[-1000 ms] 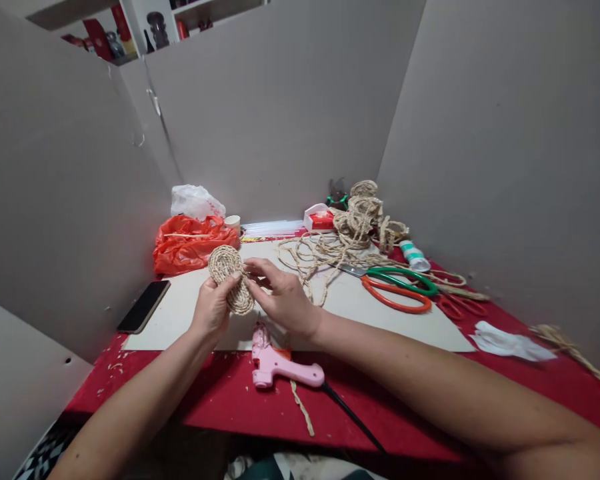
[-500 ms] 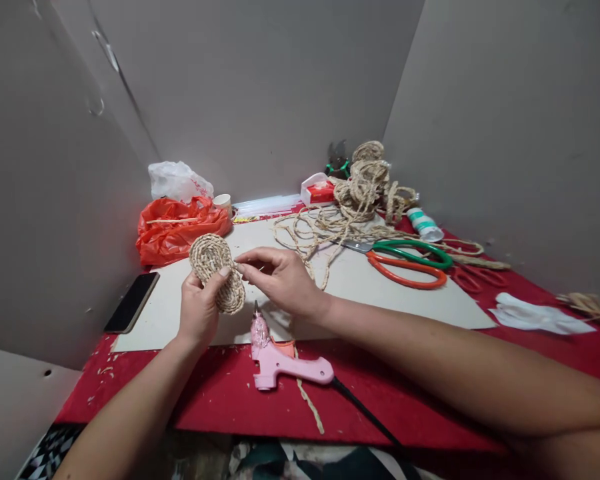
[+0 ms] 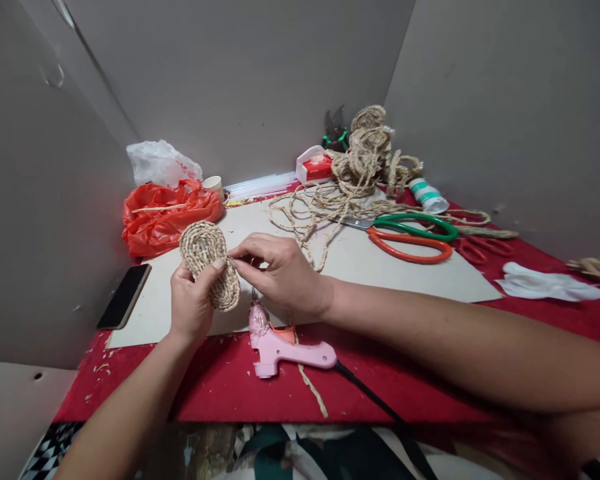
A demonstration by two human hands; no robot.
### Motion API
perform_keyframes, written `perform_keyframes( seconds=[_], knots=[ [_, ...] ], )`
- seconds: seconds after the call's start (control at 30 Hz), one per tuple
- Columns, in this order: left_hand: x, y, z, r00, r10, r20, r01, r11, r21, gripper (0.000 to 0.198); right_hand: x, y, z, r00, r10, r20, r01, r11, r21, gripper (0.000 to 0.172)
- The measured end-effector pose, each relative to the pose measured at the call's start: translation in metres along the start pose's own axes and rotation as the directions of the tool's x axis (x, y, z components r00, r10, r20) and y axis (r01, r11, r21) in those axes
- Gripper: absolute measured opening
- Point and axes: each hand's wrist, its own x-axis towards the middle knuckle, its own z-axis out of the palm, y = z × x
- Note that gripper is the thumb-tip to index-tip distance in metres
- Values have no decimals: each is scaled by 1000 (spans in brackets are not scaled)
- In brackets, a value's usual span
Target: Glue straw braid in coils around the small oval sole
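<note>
My left hand (image 3: 193, 303) grips a flat oval coil of braided straw rope (image 3: 203, 241), thumb across its face, and holds it up tilted above the board. At the coil's right edge my right hand (image 3: 287, 275) is closed in a pinch on the straw rope; its fingertips hide most of what lies between them. Just below my right hand a pink hot glue gun (image 3: 295, 355) lies on its side, nozzle toward the board. A length of straw rope (image 3: 313, 390) hangs down past the glue gun.
A pale board (image 3: 165, 300) covers part of the red cloth (image 3: 145, 387). Scissors (image 3: 410, 237), a rope heap (image 3: 365, 157), pliers (image 3: 335, 133) and a striped roll (image 3: 429, 195) sit right. Leftward are a phone (image 3: 124, 297), red bag (image 3: 167, 217) and clear glue sticks (image 3: 260, 187).
The view has shifted slightly, so the table things sit a little higher. Both hands stay at the coil, with the right fingertips still pinching its right edge.
</note>
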Motion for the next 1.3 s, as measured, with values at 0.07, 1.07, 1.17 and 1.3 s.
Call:
perform_keyframes(
  seconds=[0.07,1.07,1.17,1.3],
  knots=[
    [0,0,0,1000,5,3,-5,1000,7,19,1,-1,0,1000,30,-3,-30,999,23,10],
    [2,2,2,998,-44,37,47,994,-94,24,15,-2,-6,879,417,231,-474,706,527,6],
    [1,2,2,999,-23,49,27,997,-79,23,15,-2,-6,875,422,236,-480,694,536,8],
    [-1,1,2,999,-22,49,25,997,-73,25,11,-2,-4,910,369,187,-411,761,502,8]
  ],
)
